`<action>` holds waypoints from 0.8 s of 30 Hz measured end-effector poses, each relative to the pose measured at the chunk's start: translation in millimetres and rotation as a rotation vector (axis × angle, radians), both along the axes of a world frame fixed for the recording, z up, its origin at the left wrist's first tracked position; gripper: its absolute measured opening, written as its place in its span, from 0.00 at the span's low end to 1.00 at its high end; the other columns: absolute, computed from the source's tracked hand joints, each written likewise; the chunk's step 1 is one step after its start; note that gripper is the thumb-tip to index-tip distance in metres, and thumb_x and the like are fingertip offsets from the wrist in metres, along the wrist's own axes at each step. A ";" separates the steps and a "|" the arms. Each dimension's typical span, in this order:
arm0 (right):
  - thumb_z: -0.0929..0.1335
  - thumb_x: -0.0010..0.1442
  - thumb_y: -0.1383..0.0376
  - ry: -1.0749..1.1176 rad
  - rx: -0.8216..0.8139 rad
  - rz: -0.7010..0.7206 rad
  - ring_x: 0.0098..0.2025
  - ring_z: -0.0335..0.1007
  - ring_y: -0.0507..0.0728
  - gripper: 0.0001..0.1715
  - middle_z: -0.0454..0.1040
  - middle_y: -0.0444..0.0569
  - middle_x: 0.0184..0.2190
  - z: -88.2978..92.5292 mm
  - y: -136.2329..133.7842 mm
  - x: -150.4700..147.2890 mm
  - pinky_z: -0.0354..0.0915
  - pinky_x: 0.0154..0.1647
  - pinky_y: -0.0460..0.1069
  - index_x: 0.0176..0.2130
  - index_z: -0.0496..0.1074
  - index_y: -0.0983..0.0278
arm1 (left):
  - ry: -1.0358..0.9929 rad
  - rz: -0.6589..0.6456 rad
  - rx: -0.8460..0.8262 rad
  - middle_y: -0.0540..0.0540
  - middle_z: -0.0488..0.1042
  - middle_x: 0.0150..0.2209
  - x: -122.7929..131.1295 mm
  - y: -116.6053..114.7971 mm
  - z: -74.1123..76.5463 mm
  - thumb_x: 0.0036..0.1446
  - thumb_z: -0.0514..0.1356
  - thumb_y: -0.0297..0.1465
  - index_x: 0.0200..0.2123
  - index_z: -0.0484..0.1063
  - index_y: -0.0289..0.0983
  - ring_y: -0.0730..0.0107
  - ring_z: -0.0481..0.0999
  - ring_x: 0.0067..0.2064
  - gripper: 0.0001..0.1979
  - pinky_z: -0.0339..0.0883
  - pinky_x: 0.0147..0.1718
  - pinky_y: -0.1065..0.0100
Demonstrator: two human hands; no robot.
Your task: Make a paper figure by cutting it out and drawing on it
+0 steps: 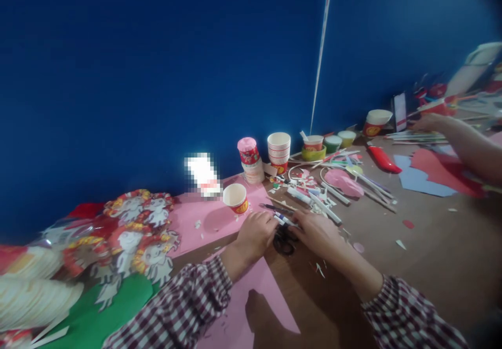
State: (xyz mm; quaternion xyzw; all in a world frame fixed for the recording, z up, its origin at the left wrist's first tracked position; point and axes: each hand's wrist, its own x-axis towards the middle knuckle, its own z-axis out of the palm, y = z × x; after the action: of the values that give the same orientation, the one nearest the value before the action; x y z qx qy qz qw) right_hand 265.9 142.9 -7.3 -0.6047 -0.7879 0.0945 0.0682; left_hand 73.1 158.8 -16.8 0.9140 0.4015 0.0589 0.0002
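A white-and-blue marker (pixel 284 218) spans the gap between my two hands, over the table. Its left end meets the curled fingers of my left hand (pixel 255 233), and its right end reaches the bent fingers of my right hand (pixel 318 232). Just below the marker lie scissors with black handles (pixel 284 244), their blades partly hidden. A paper cup (pixel 236 199) stands on pink paper (pixel 188 221) beyond my left hand. Past my right hand lie white glue sticks (pixel 325 209) and paper scraps.
Stacked cups (pixel 278 147) and a pink-topped can (pixel 248 151) stand near the blue wall. Paper lion cutouts (pixel 129 241) and green paper (pixel 117 304) lie at left. A co-worker's arm (pixel 466 139) reaches in at right, near a red stapler-like object (pixel 383 159).
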 end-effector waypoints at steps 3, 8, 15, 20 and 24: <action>0.64 0.62 0.60 0.006 -0.013 0.008 0.37 0.75 0.60 0.10 0.78 0.52 0.36 0.3 1.7 -0.4 0.57 0.31 0.48 0.37 0.70 0.64 | -0.005 0.012 0.001 0.45 0.73 0.36 1.9 3.1 1.6 0.63 0.53 0.30 0.37 0.70 0.36 0.63 0.71 0.40 0.07 0.65 0.39 0.62; 0.65 0.61 0.60 0.033 -0.043 0.003 0.37 0.76 0.61 0.10 0.78 0.51 0.36 -0.8 2.2 1.1 0.56 0.31 0.49 0.40 0.71 0.64 | 0.009 0.015 -0.007 0.45 0.73 0.39 4.3 10.5 3.7 0.64 0.52 0.30 0.41 0.70 0.36 0.64 0.70 0.43 0.08 0.65 0.43 0.63; 0.64 0.61 0.62 0.041 -0.069 -0.021 0.36 0.75 0.61 0.09 0.78 0.52 0.34 -0.4 2.7 -1.8 0.56 0.31 0.49 0.38 0.70 0.65 | 0.076 0.053 -0.019 0.44 0.72 0.38 11.2 13.8 6.4 0.63 0.53 0.30 0.37 0.71 0.36 0.63 0.70 0.41 0.08 0.66 0.39 0.63; 0.62 0.61 0.64 0.061 -0.023 -0.055 0.35 0.75 0.59 0.08 0.77 0.52 0.33 -2.8 0.3 -7.5 0.55 0.30 0.48 0.36 0.69 0.64 | 0.068 0.104 -0.034 0.43 0.72 0.39 14.0 13.6 5.3 0.64 0.52 0.30 0.38 0.70 0.35 0.63 0.70 0.42 0.08 0.67 0.39 0.64; 0.62 0.62 0.64 0.134 0.086 -0.071 0.34 0.74 0.58 0.06 0.76 0.51 0.34 -7.8 0.4 -9.6 0.54 0.29 0.48 0.37 0.66 0.64 | 0.044 0.106 -0.048 0.41 0.73 0.38 15.5 13.8 1.3 0.63 0.53 0.29 0.38 0.70 0.33 0.61 0.71 0.42 0.07 0.68 0.40 0.62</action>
State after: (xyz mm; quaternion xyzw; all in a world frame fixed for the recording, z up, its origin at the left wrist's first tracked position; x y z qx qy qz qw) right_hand 256.3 143.3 -15.1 -0.6212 -0.7628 0.0986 0.1500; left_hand 88.6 172.6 -15.5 0.8923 0.4504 0.0288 0.0101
